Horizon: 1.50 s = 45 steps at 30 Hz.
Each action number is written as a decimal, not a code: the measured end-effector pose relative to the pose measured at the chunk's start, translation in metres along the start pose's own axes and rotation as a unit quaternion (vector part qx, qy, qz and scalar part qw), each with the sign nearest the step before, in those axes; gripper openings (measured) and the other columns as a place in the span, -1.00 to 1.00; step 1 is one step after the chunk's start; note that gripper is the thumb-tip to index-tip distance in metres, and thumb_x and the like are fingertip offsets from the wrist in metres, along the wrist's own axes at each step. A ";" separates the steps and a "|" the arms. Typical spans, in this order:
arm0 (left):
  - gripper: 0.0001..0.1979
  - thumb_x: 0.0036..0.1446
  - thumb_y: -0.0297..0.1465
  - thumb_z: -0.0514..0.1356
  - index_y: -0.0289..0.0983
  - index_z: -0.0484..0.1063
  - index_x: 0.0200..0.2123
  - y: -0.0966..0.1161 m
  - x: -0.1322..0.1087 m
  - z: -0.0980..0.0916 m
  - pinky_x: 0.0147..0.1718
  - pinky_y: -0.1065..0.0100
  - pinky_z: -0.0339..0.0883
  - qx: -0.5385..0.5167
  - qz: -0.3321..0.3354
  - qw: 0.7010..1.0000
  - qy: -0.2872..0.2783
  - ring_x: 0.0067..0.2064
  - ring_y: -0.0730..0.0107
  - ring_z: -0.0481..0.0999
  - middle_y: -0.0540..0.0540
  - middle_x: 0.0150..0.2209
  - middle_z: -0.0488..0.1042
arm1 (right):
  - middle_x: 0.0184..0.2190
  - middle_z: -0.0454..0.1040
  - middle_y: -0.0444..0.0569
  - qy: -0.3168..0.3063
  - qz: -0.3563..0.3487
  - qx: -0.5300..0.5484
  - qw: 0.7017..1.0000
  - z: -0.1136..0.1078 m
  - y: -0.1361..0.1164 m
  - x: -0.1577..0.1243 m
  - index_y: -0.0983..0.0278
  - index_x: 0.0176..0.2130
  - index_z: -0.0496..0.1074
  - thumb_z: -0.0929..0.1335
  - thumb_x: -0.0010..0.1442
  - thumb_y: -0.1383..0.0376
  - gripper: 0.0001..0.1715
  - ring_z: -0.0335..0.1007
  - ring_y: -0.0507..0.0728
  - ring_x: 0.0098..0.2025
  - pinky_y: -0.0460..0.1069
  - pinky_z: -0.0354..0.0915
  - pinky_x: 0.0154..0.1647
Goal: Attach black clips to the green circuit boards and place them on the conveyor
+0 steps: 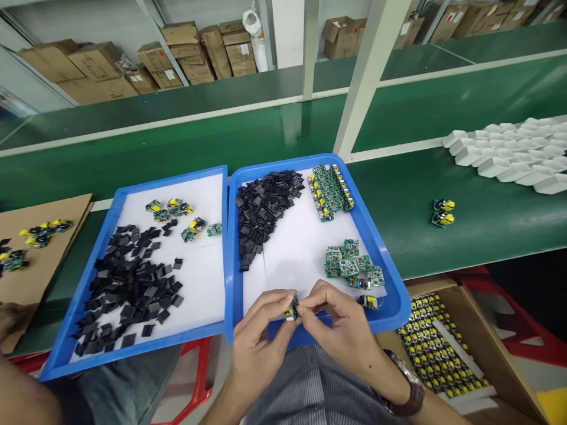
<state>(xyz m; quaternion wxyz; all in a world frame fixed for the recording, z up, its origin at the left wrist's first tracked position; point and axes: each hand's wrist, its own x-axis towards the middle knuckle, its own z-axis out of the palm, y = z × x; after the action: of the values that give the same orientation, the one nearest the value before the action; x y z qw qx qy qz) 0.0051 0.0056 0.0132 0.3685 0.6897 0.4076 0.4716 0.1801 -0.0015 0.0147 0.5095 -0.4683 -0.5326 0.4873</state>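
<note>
Small circuit board (pixel 292 307) pinched between fingertips of left hand (pixel 257 342) and right hand (pixel 343 330), just above near rim of right blue tray (pixel 394 283); best gripped by the edges, kept steady and level; two blue trays, left tray (pixel 106 236) beside; two heaps of black squares (pixel 266 206), uncountable; two clusters of green boards (pixel 349 262); two loose boards on the belt (pixel 443 212).

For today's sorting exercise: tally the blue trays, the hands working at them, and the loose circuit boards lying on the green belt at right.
Blue trays: 2, left tray and right tray
Hands: 2, left hand and right hand
Loose boards on the belt: 2
Total: 6
</note>
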 end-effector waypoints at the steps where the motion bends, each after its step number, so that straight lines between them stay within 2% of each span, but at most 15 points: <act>1: -0.49 0.20 -0.71 0.28 -0.13 0.52 0.13 0.000 0.000 0.000 0.02 0.29 0.60 -0.005 -0.004 1.000 0.003 0.08 0.32 0.59 -0.12 0.03 0.55 | -0.37 0.42 -0.11 -0.007 0.003 0.013 1.000 0.000 -0.001 0.001 0.27 -0.26 0.47 0.39 0.32 0.44 -0.91 0.43 -0.01 -0.33 -0.10 0.37 -0.29; 4: -0.48 0.19 -0.70 0.31 -0.12 0.51 0.14 -0.001 -0.001 0.000 0.00 0.26 0.61 -0.018 -0.011 1.000 -0.001 0.08 0.28 0.60 -0.14 0.04 0.55 | -0.34 0.47 -0.08 -0.033 0.026 0.026 0.999 -0.003 -0.005 0.005 0.29 -0.24 0.50 0.39 0.34 0.40 -0.93 0.47 0.01 -0.32 -0.09 0.41 -0.27; 8: -0.44 0.21 -0.68 0.31 -0.07 0.50 0.18 0.000 -0.003 0.000 0.01 0.18 0.62 -0.022 -0.020 0.999 -0.017 0.10 0.21 0.60 -0.14 0.09 0.53 | -0.31 0.49 -0.08 -0.033 0.033 0.003 0.999 -0.008 -0.009 0.004 0.27 -0.19 0.54 0.39 0.35 0.39 -0.91 0.49 0.01 -0.30 -0.08 0.41 -0.25; 13: -0.40 0.19 -0.72 0.30 -0.06 0.49 0.20 -0.001 -0.004 0.000 0.03 0.24 0.61 -0.019 -0.014 0.999 -0.025 0.09 0.28 0.60 -0.09 0.07 0.55 | -0.35 0.47 -0.14 -0.044 -0.008 -0.047 0.998 -0.011 -0.008 0.000 0.25 -0.22 0.52 0.38 0.35 0.43 -0.88 0.41 -0.04 -0.31 -0.14 0.33 -0.27; 19: -0.37 0.19 -0.78 0.25 -0.17 0.45 0.24 0.000 -0.003 0.001 0.07 0.23 0.57 0.007 0.049 0.998 -0.036 0.14 0.29 0.55 -0.14 0.10 0.52 | -0.34 0.46 -0.15 -0.064 0.018 -0.048 0.997 -0.014 -0.008 0.005 0.25 -0.24 0.50 0.37 0.33 0.47 -0.86 0.40 -0.03 -0.29 -0.12 0.30 -0.27; 23: -0.42 0.22 -0.74 0.26 -0.15 0.46 0.21 -0.002 -0.003 0.002 0.08 0.31 0.56 0.025 0.028 0.998 -0.052 0.11 0.37 0.56 -0.10 0.08 0.52 | -0.35 0.42 -0.15 -0.098 0.015 -0.081 0.992 -0.018 -0.009 0.008 0.26 -0.26 0.49 0.36 0.35 0.44 -0.86 0.34 -0.03 -0.30 -0.09 0.26 -0.29; 25: -0.44 0.23 -0.69 0.28 -0.11 0.46 0.21 -0.003 -0.004 0.002 0.07 0.34 0.56 0.022 0.000 0.998 -0.054 0.10 0.39 0.57 -0.08 0.08 0.53 | -0.32 0.47 -0.14 -0.102 0.036 -0.044 0.993 -0.021 -0.007 0.007 0.22 -0.19 0.56 0.38 0.37 0.40 -0.87 0.40 -0.03 -0.27 -0.09 0.31 -0.25; 28: -0.44 0.23 -0.63 0.33 -0.05 0.46 0.22 -0.002 -0.003 -0.001 0.04 0.38 0.56 -0.005 -0.031 0.998 -0.047 0.10 0.39 0.57 -0.08 0.08 0.53 | -0.22 0.55 -0.12 -0.099 0.086 0.077 0.988 -0.026 -0.003 0.004 0.12 -0.01 0.61 0.45 0.36 0.31 -0.79 0.52 -0.02 -0.19 -0.10 0.43 -0.13; 30: -0.45 0.24 -0.61 0.33 -0.04 0.47 0.22 0.000 -0.001 -0.003 0.03 0.40 0.55 -0.033 -0.040 0.997 -0.054 0.10 0.39 0.57 -0.09 0.09 0.53 | -0.17 0.56 -0.10 -0.095 0.106 0.145 0.979 -0.028 -0.001 0.002 0.10 0.00 0.61 0.49 0.32 0.31 -0.75 0.54 -0.01 -0.15 -0.10 0.46 -0.08; 33: -0.45 0.24 -0.61 0.33 -0.04 0.48 0.22 0.003 0.001 -0.006 0.04 0.40 0.54 -0.073 -0.043 0.994 -0.072 0.08 0.39 0.58 -0.09 0.07 0.53 | -0.14 0.54 -0.09 -0.103 0.127 0.191 0.968 -0.029 0.000 0.002 0.12 -0.04 0.63 0.52 0.27 0.36 -0.75 0.51 -0.04 -0.12 -0.14 0.45 -0.06; 38: -0.41 0.23 -0.64 0.33 -0.03 0.47 0.24 0.002 0.003 -0.008 0.06 0.39 0.53 -0.086 -0.033 0.992 -0.090 0.07 0.39 0.58 -0.09 0.07 0.55 | -0.28 0.54 -0.16 -0.135 0.213 0.340 0.906 -0.026 -0.004 0.010 0.22 -0.11 0.57 0.55 0.18 0.47 -0.71 0.52 -0.10 -0.25 -0.19 0.48 -0.15; 41: -0.38 0.20 -0.67 0.33 -0.05 0.46 0.26 0.000 0.001 -0.009 0.05 0.34 0.54 -0.088 -0.017 0.990 -0.106 0.08 0.36 0.58 -0.08 0.06 0.55 | -0.34 0.53 -0.16 -0.148 0.239 0.358 0.891 -0.024 -0.005 0.012 0.30 -0.16 0.49 0.55 0.16 0.48 -0.72 0.55 -0.08 -0.31 -0.19 0.49 -0.22; 45: -0.34 0.18 -0.72 0.32 -0.13 0.44 0.29 -0.004 -0.001 -0.009 0.04 0.26 0.55 -0.096 -0.003 0.988 -0.117 0.10 0.29 0.56 -0.15 0.07 0.53 | -0.38 0.52 -0.15 -0.153 0.238 0.331 0.900 -0.021 -0.003 0.012 0.33 -0.19 0.40 0.55 0.19 0.43 -0.70 0.55 -0.04 -0.35 -0.15 0.49 -0.27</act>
<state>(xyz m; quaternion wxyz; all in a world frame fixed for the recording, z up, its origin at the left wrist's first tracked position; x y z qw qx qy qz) -0.0047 0.0069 0.0121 0.4796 0.7002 0.3163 0.4238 0.2007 0.0115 0.0188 0.4165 -0.3051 -0.2842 0.8079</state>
